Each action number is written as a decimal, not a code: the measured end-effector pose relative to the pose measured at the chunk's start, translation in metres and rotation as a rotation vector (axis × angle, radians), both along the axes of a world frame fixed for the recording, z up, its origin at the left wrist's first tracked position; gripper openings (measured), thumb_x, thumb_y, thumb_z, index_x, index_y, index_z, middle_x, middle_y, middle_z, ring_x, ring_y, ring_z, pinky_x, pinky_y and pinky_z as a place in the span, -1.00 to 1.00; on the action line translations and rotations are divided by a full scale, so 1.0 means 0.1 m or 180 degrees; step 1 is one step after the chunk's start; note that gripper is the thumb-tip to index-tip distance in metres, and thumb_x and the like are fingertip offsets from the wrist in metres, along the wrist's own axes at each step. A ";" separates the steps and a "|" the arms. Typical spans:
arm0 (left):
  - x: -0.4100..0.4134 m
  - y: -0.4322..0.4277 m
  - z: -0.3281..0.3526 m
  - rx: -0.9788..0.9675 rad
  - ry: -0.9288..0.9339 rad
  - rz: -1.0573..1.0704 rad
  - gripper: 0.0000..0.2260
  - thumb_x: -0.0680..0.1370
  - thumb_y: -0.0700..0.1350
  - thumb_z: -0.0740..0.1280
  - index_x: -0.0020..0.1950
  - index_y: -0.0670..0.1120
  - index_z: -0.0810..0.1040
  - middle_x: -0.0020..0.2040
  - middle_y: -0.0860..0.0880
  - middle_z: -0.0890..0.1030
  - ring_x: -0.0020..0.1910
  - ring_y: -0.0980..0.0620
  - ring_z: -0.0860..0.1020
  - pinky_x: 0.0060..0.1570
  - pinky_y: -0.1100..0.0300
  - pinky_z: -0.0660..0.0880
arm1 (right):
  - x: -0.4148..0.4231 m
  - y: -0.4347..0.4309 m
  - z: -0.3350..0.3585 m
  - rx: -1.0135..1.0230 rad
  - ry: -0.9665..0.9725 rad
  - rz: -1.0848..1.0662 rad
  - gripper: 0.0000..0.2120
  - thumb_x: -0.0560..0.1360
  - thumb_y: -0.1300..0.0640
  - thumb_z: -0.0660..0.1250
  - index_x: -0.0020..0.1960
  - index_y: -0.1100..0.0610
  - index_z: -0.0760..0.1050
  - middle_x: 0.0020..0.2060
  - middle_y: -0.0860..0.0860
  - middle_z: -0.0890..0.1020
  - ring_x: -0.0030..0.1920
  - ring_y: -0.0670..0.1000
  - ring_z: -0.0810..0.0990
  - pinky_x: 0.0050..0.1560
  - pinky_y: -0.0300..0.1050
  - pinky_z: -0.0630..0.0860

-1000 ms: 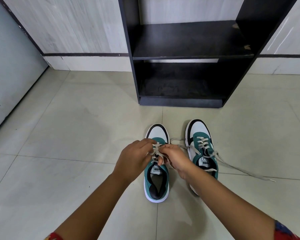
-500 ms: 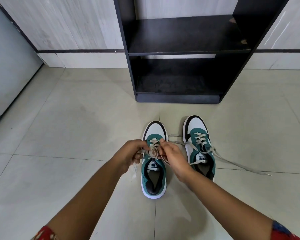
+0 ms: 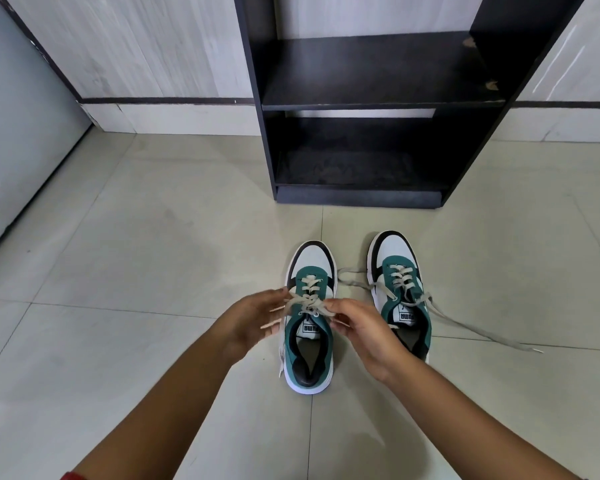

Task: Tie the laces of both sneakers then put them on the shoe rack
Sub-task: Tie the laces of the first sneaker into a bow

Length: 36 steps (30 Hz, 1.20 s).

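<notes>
Two teal, white and black sneakers stand side by side on the floor, toes toward the black shoe rack (image 3: 361,105). Over the left sneaker (image 3: 311,261), my left hand (image 3: 250,323) pinches a beige lace loop at the knot, its other fingers spread. My right hand (image 3: 364,330) pinches the opposite loop of the same lace (image 3: 309,301). The right sneaker (image 3: 394,254) sits untouched with its lace (image 3: 482,332) loose, one end trailing far right across the floor and the other lying toward the left sneaker.
The rack has two open shelves, both bare, and stands against a pale wall about a shoe-length beyond the sneakers. Pale floor tiles (image 3: 153,254) stretch to the left. A grey door or panel (image 3: 21,133) lines the left side.
My hands have drawn apart sideways over the left sneaker, pulling its lace loops outward at the knot. The view has tilted slightly, so the rack sits higher in frame.
</notes>
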<state>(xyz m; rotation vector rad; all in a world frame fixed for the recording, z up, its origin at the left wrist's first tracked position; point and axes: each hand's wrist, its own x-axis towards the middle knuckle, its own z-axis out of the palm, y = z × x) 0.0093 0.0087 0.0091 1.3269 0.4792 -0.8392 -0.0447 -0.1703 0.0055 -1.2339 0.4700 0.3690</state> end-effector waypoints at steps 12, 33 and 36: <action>0.01 0.05 -0.10 0.0064 0.0233 -0.0173 -0.78 0.53 -0.13 0.19 -0.33 -0.08 0.44 -0.50 0.06 0.35 -0.54 0.12 0.27 -0.47 0.30 0.36 | -0.06 -0.03 -0.08 0.0720 0.0659 -0.0255 -0.85 0.48 0.17 0.26 -0.26 0.09 0.51 -0.35 -0.01 0.50 -0.38 -0.07 0.46 -0.44 -0.28 0.38; 0.11 0.07 -0.36 -0.0146 0.0376 0.1250 -0.75 0.54 -0.10 0.26 -0.33 -0.03 0.33 -0.61 0.09 0.37 -0.67 0.17 0.29 -0.65 0.39 0.27 | 0.11 -0.19 -0.17 -0.0866 -0.0480 -0.0011 -0.65 0.56 0.13 0.23 -0.39 0.11 0.28 -0.56 -0.01 0.34 -0.55 -0.05 0.32 -0.48 -0.20 0.30; 0.10 0.03 -0.35 0.0752 -0.0415 0.0831 -0.73 0.52 -0.13 0.28 -0.36 -0.08 0.31 -0.56 0.03 0.35 -0.57 0.09 0.26 -0.51 0.27 0.22 | 0.12 -0.19 -0.17 -0.1701 -0.0834 0.0445 -0.61 0.55 0.08 0.23 -0.40 0.11 0.22 -0.51 0.02 0.28 -0.48 -0.03 0.25 -0.36 -0.16 0.28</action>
